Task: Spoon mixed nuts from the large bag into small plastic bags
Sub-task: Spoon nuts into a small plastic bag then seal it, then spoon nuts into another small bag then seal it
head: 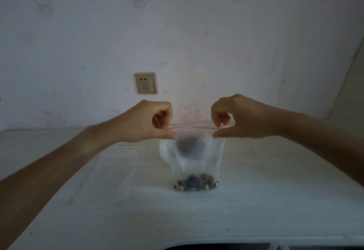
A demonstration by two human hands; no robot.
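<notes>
Your left hand (152,121) and your right hand (234,118) are both raised in the middle of the frame, each with a narrow grip: thumb and curled fingers pinch the top edge of the small plastic bag (195,161) at its two corners, left hand on the left corner, right hand on the right. The red zip line (202,127) along the bag's mouth runs between your two hands. The bag hangs upright from your pinches, with its bottom at or just above the white bench (275,200); you cannot tell from this view whether it touches. A low layer of mixed nuts (196,184) sits in the bottom of the bag, dark and tan pieces together. Higher up, behind the clear film, there is a dark blurred mass (187,144) with something white around it; it is too soft to say what it is. To the left of centre, under your left forearm, more clear bags (114,169) lie flat on the bench, with a thin red line at their far edge. On the wall (256,43) above, left of centre, there is a beige socket plate (146,83), and faint pink cartoon figures dot the wallpaper.
</notes>
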